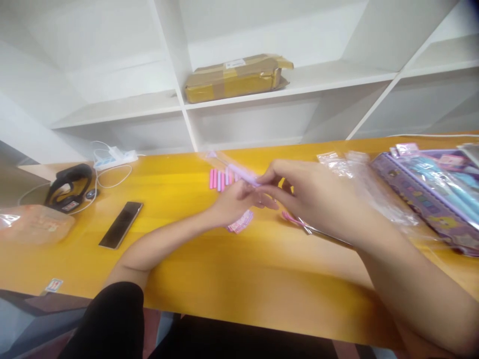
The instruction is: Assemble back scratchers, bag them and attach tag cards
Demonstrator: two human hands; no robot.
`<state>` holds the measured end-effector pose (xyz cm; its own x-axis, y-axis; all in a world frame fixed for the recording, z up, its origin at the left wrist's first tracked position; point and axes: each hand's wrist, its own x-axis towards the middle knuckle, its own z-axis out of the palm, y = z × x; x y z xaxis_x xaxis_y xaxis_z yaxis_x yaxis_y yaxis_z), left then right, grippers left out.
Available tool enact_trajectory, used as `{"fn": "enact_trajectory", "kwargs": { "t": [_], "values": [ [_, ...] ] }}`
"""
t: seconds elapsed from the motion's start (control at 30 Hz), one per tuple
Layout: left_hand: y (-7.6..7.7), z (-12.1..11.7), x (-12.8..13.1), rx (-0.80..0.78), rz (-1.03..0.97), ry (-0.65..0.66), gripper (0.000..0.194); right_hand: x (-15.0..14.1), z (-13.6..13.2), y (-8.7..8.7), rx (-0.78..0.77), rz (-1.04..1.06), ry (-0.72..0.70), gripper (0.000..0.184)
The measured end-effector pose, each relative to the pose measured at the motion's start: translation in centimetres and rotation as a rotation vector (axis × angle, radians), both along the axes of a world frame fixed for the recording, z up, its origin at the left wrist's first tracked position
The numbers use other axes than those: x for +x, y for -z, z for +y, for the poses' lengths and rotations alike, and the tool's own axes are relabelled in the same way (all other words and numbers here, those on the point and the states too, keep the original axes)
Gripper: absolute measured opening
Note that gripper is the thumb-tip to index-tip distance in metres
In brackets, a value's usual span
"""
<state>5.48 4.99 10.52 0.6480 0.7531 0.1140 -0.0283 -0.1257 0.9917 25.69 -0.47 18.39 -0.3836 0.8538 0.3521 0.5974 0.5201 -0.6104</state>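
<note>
My left hand [239, 202] and my right hand [307, 192] meet over the middle of the yellow table [232, 279]. Both pinch a slim pale purple pen-like stick [241, 174] that slants up to the left between them. Just behind the hands lies a row of several small pink sticks [219, 179]. A few more pink pieces [241, 223] lie under my left hand. A pink-handled tool [299, 222] rests on the table below my right hand.
Clear plastic bags [359, 174] and purple stationery packs [430, 194] lie at the right. A black phone [121, 224], black headphones [69, 187], a white power strip [112, 158] and a wrapped packet [33, 224] are at the left. A cardboard parcel [235, 77] sits on the white shelf.
</note>
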Motion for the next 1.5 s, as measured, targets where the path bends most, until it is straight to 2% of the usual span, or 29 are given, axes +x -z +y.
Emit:
{"fn": "enact_trajectory", "kwargs": {
  "t": [0.23,0.33,0.47,0.53,0.7,0.83,0.9,1.03,1.13,1.23,1.33,1.43,1.5],
  "values": [
    [-0.9,-0.3,-0.1,-0.038,-0.018,0.018,0.048,-0.2,1.9,1.8,0.257,0.002,-0.100,0.011],
    [-1.2,0.0,-0.4,-0.007,-0.051,0.019,0.050,-0.2,1.7,1.6,0.311,0.003,-0.138,0.011],
    [-1.5,0.1,-0.8,0.067,0.010,-0.006,0.047,-0.4,1.2,1.0,0.406,-0.008,-0.176,0.005],
    [-1.7,0.1,-1.0,0.075,0.007,0.015,0.044,-0.5,1.1,0.9,0.448,-0.013,-0.184,0.008],
    [-1.8,0.4,-1.3,0.001,-0.046,0.049,0.028,-0.4,1.4,1.3,0.492,0.002,-0.191,0.020],
    [-2.1,0.8,-1.3,-0.105,-0.202,0.101,0.041,-0.4,1.6,1.8,0.547,0.002,-0.168,0.020],
    [-2.4,0.6,-1.0,-0.156,-0.261,0.065,0.046,-0.6,1.9,2.0,0.537,0.003,-0.183,0.020],
    [-2.4,0.0,-0.6,-0.201,-0.292,-0.129,0.052,-0.9,2.3,2.5,0.462,-0.016,-0.222,0.020],
    [-2.0,0.0,-0.6,-0.192,-0.280,-0.233,0.051,-0.8,2.4,2.8,0.512,-0.077,-0.232,0.019],
    [-1.9,0.5,-0.8,-0.194,-0.252,-0.266,0.044,-0.7,2.5,2.6,0.531,-0.182,-0.232,0.023],
    [-2.3,0.9,-1.0,-0.211,-0.236,-0.264,0.037,-1.0,2.3,1.9,0.360,-0.190,-0.156,0.015],
    [-2.8,0.9,-0.9,-0.262,-0.246,-0.306,0.033,-1.4,2.1,1.2,0.139,-0.097,-0.021,0.027],
    [-3.1,0.8,-0.8,-0.293,-0.249,-0.317,0.032,-1.5,1.9,1.1,0.146,-0.108,-0.015,0.032]
  ]
}}
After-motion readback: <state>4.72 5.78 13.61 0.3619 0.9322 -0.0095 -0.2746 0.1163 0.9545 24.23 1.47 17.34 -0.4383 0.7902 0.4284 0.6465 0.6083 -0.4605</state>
